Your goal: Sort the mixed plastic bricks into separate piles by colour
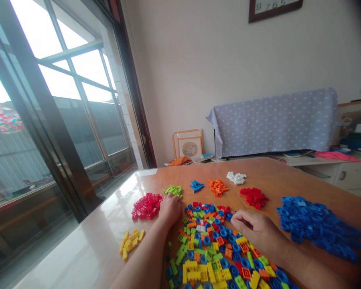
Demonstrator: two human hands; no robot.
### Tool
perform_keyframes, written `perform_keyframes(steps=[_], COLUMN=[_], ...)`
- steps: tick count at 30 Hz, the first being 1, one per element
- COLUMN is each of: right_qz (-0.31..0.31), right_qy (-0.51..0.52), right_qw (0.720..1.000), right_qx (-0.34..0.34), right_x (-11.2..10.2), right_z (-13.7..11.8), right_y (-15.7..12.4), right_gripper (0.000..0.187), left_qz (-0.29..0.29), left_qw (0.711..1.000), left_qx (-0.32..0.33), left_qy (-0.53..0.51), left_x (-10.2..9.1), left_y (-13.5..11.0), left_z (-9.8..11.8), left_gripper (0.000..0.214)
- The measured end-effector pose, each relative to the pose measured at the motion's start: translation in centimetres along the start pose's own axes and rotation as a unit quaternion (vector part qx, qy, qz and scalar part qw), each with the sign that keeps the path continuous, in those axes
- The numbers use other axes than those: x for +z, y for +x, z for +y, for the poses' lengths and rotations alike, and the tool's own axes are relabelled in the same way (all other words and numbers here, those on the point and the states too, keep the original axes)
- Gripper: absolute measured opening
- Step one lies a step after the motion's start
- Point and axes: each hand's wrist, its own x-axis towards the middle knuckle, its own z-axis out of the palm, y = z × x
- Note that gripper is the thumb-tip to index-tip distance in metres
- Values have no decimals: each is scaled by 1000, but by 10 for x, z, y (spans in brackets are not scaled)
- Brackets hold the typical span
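Note:
My left hand (171,208) is at the near edge of a small pile of lime green bricks (173,190), just right of a pink brick pile (146,206). Its fingers bend downward; their tips are hidden, and so is anything in them. My right hand (257,225) hovers at or rests on the right edge of a large mixed heap of toy bricks (209,249); I cannot tell which. The fingers there are curled in, and whatever they may hold is out of sight. Blue round pieces (228,216) lie beside the right fingertips.
Sorted piles ring the heap: yellow bricks (131,243), blue bricks (196,186), orange bricks (217,187), white bricks (236,178) and red bricks (254,198). A big blue pile (315,224) lies right of my right arm. The glossy table (87,249) runs beside a window.

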Motion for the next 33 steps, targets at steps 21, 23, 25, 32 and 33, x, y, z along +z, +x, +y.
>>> perform_keyframes(steps=[21,23,25,32,33], right_qz=[5,0,-1,-1,-3], right_qy=[-76,-90,-104,-148,-147], right_qw=[997,996,995,989,989], right_qx=[-9,-8,-11,-21,-20], right_x=[-5,-5,-6,-8,-8], right_z=[2,3,4,3,2], right_y=[1,1,1,-1,-1], right_gripper=[38,38,37,40,40], left_qz=[-57,-77,-97,-163,-163], left_qw=[993,990,987,977,978], left_qx=[-6,4,16,86,94], left_qy=[-103,-119,-131,-106,-92], left_x=[-10,-13,-18,-39,-41], left_y=[2,1,-1,-11,-12], left_z=[8,14,23,54,57], left_gripper=[29,28,28,27,26])
